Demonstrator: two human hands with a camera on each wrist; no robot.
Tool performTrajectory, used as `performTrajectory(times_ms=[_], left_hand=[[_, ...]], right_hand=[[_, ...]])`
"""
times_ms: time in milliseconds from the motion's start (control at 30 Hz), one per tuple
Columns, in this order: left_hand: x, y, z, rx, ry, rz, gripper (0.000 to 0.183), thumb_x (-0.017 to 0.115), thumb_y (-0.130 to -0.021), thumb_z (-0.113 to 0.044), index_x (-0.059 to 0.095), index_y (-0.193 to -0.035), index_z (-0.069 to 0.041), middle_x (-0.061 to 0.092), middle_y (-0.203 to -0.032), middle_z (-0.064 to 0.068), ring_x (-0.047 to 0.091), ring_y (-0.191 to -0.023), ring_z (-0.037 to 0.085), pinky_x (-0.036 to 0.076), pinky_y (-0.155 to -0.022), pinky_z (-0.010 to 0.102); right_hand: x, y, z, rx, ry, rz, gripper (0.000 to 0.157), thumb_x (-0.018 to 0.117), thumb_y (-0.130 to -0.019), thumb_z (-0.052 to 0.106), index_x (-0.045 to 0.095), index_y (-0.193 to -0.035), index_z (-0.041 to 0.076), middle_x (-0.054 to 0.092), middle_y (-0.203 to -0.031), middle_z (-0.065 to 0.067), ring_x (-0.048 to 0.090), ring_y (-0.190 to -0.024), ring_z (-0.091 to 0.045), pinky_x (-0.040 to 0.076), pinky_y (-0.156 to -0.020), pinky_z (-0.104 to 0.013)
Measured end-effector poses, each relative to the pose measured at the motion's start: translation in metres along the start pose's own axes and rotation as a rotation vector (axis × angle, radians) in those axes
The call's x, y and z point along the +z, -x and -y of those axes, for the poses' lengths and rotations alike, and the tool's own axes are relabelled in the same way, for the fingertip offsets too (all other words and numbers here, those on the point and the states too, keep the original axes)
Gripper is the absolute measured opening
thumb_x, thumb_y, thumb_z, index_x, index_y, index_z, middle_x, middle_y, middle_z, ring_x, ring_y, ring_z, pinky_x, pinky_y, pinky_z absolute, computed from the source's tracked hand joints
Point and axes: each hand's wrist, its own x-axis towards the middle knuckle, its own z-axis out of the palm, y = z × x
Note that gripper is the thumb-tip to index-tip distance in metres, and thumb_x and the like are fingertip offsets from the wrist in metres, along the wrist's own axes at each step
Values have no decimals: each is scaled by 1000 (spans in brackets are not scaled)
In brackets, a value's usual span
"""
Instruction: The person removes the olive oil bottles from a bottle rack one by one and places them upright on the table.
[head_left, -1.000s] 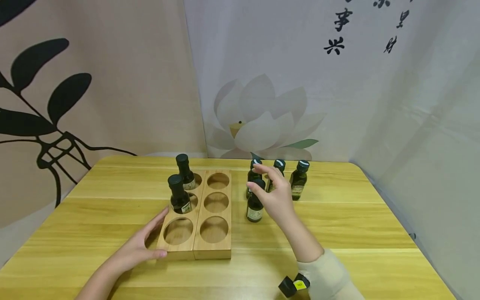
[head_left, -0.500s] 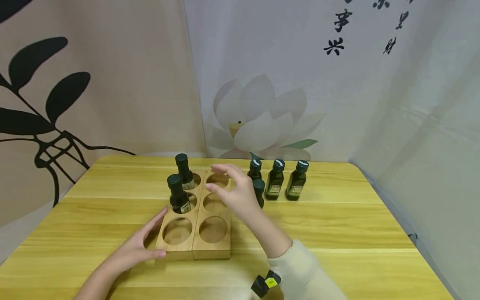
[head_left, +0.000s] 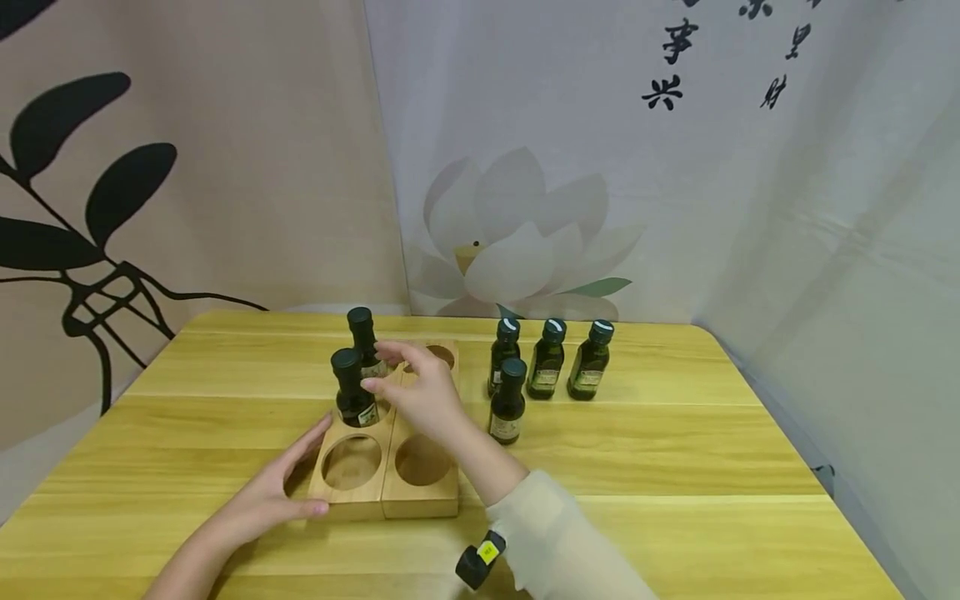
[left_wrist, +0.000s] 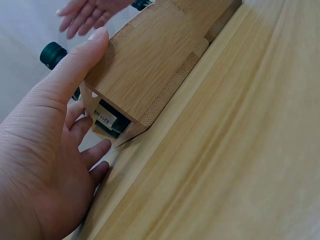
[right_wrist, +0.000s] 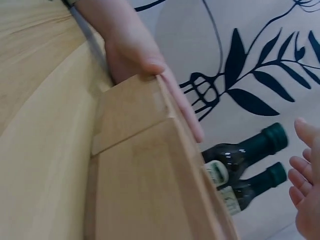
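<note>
A pale wooden rack point(head_left: 420, 507) with two columns of round holes stands on the table. My left hand point(head_left: 258, 492) holds its near left corner, thumb at the front face and fingers along the left side. Two dark, black-capped bottles, a nearer one point(head_left: 349, 392) and a farther one point(head_left: 363, 337), stand upright in the left column. My right hand point(head_left: 426, 400) hovers over the rack, thumb and fingers parted, fingertips close to both bottles; contact cannot be told. In the right wrist view, a gap separates my right hand point(right_wrist: 307, 175) from the bottle caps.
Several more dark bottles stand right of the rack: one nearer point(head_left: 507, 408) and a row behind, ending with a right-hand bottle point(head_left: 589, 371). The wooden table point(head_left: 675, 500) meets a printed curtain point(head_left: 300, 167) at the back. A wrist camera point(head_left: 480, 560) sits at my right sleeve.
My right hand has moved left from above the loose bottles, across the rack, to the two bottles in the left column. The left hand and rack have stayed put.
</note>
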Motion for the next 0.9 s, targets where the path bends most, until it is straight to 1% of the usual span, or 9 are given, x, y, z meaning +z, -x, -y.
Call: performTrajectory(times_ms=[67, 167, 367, 533, 600, 733, 900], left_hand=[[0, 0, 1, -1, 1, 4, 99, 76, -77, -7, 16, -155, -21, 19, -155, 19, 21, -132, 47, 15, -96, 73], [0, 0, 1, 0, 8, 8, 98, 76, -78, -8, 16, -155, -21, 18, -156, 18, 20, -132, 48, 14, -96, 75], [-1, 0, 1, 2, 11, 8, 99, 76, -77, -7, 16, -155, -19, 18, -155, 22, 20, -132, 50, 15, -94, 77], [-2, 1, 0, -5, 17, 10, 99, 76, -77, -6, 15, -155, -19, 18, -154, 25, 20, -132, 50, 15, -92, 78], [-2, 2, 0, -9, 18, 10, 100, 76, -77, -6, 15, -155, -19, 18, -153, 25, 20, -132, 51, 15, -92, 78], [-1, 2, 0, -9, 17, 7, 99, 76, -77, -6, 15, -155, -19, 19, -153, 25, 20, -132, 51, 15, -93, 78], [0, 1, 2, -5, 12, 5, 99, 76, -77, -8, 16, -155, -21, 21, -153, 25, 21, -132, 50, 15, -93, 77]], right_hand=[[6, -2, -3, 15, -1, 18, 47, 76, -84, 24, 62, -127, 10, 64, -114, -2, 55, -106, -17, 45, -92, -39], [15, -5, -6, 38, -21, 34, 49, 76, -84, 22, 61, -128, 8, 64, -115, -2, 56, -107, -19, 45, -93, -39], [28, -11, -11, 70, -8, 40, 47, 76, -83, 22, 62, -127, 11, 63, -108, 6, 59, -104, -20, 49, -89, -38], [37, -13, -11, 112, -13, 40, 45, 75, -84, 24, 62, -125, 13, 63, -102, 11, 59, -100, -13, 50, -83, -28], [40, -14, -11, 122, -18, 31, 43, 75, -84, 25, 63, -124, 13, 62, -99, 12, 58, -97, -9, 49, -81, -23], [44, -14, -12, 119, -25, -4, 38, 75, -85, 23, 65, -120, 12, 61, -95, 12, 57, -93, -5, 49, -79, -19], [46, -13, -11, 109, -6, -41, 37, 75, -85, 22, 65, -119, 11, 62, -95, 10, 59, -94, -11, 49, -75, -18]])
